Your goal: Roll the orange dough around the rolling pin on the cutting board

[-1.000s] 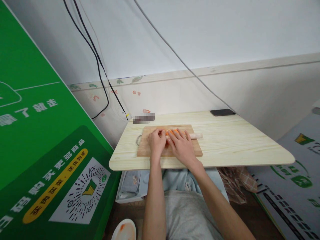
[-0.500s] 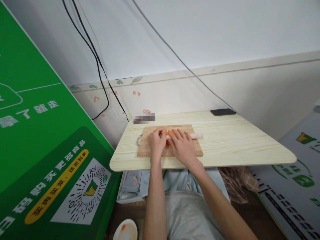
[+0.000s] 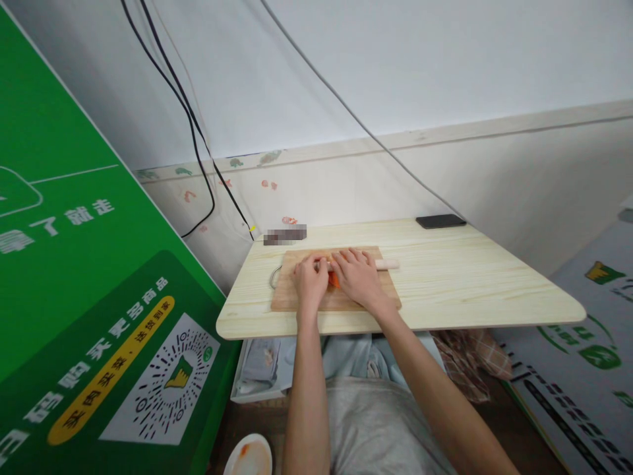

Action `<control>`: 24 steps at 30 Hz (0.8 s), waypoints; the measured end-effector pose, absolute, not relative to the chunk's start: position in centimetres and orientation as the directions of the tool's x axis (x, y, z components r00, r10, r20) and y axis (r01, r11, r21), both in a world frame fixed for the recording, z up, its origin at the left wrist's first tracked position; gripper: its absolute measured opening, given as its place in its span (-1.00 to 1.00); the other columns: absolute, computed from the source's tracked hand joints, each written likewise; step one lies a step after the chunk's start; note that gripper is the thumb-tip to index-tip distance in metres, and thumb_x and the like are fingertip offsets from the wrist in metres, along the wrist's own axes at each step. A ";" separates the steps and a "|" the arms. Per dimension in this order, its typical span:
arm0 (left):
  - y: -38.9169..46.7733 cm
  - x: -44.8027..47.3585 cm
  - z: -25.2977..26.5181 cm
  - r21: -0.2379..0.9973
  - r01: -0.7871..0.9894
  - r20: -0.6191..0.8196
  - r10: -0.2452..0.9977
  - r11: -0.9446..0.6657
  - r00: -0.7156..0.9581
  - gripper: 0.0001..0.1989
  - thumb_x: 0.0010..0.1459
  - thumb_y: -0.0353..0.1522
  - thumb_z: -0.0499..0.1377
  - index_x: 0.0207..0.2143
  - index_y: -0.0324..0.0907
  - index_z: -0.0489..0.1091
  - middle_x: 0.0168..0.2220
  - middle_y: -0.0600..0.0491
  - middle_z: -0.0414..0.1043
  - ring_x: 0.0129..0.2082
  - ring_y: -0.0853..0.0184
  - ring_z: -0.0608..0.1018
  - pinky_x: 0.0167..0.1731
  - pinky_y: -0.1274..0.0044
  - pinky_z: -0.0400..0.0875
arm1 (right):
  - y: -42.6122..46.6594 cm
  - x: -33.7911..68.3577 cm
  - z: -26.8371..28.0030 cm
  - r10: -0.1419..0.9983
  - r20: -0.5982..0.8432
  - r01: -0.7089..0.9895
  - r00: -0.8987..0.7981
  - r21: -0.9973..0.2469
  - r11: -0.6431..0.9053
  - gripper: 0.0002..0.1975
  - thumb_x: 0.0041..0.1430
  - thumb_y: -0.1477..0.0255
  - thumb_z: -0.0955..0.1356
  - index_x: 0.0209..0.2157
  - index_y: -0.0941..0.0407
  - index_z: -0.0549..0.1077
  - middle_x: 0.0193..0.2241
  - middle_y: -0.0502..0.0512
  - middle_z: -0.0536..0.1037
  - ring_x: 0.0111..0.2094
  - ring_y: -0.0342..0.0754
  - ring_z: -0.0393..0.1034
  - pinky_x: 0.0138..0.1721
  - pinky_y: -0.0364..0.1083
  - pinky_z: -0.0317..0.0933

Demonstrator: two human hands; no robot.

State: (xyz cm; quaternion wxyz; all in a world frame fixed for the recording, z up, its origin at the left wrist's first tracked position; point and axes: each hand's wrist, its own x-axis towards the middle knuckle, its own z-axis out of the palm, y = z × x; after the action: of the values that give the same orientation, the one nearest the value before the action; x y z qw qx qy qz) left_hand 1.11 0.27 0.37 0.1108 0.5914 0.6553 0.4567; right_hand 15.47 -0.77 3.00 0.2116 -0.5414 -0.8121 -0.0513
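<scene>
The right hand point(image 3: 357, 272) lies palm down across the pin point(image 3: 388, 264), fingers outstretched and close together. The left hand point(image 3: 311, 280) has its fingers bent and bunched narrow by the pin's other end; whether they grip anything I cannot tell. The orange stuff point(image 3: 334, 280) is on the board point(image 3: 284, 300), a patch of it showing on the near side of the pin, between the hands. The work looks under way rather than finished: stuff and pin are in place and under the hands, but how flat or even the stuff lies cannot be judged, because the hands themselves cover most of it. The pin's right end juts past the board's edge, over the table point(image 3: 475, 284); a metal ring point(image 3: 275, 277) sits at the board's left edge. Farther off, at the back of the table, are a blurred-out thing point(image 3: 285, 234) on the left and a phone point(image 3: 441, 221) on the right, both apart from the board and out of the hands' way. Beyond, a grey cable point(image 3: 346, 105) slants down the wall.
</scene>
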 end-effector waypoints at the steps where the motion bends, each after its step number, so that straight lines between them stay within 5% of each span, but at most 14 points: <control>1: 0.3 1.1 0.4 0.732 0.670 0.401 0.872 -0.122 -0.279 -0.77 0.37 -0.30 0.16 -0.18 -0.10 0.63 -0.10 -0.07 0.70 -0.06 0.13 0.65 0.10 0.29 0.47 | -0.5 15.4 3.2 0.861 0.393 0.903 -0.322 -0.145 0.404 -0.51 0.62 0.29 0.09 0.23 0.09 0.53 0.25 0.25 0.58 0.35 0.19 0.29 0.35 0.20 0.01; 15: 0.3 1.1 0.4 0.774 0.625 0.357 0.885 -0.102 -0.298 -0.76 0.35 -0.29 0.16 -0.13 -0.11 0.63 -0.13 -0.07 0.70 -0.07 0.17 0.66 0.07 0.35 0.49 | -5.1 15.9 1.2 0.817 0.484 0.884 -0.313 -0.167 0.437 -0.49 0.57 0.28 0.18 0.42 0.06 0.35 0.38 0.22 0.44 0.39 0.19 0.23 0.44 0.25 -0.13; 24: -0.1 1.3 0.9 0.742 0.666 0.363 0.880 -0.075 -0.305 -0.76 0.36 -0.30 0.15 -0.16 -0.09 0.64 -0.10 -0.07 0.70 -0.06 0.14 0.66 0.09 0.32 0.46 | -1.4 15.2 2.7 0.862 0.410 0.909 -0.300 -0.153 0.389 -0.53 0.59 0.23 0.13 0.24 0.07 0.51 0.21 0.26 0.58 0.24 0.23 0.33 0.35 0.26 -0.04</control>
State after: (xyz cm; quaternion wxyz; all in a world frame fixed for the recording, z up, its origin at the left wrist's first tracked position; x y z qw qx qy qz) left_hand 1.33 -0.07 0.91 0.1185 0.5773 0.6698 0.4518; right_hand 15.16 -1.36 2.75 0.2179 -0.5502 -0.8043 -0.0539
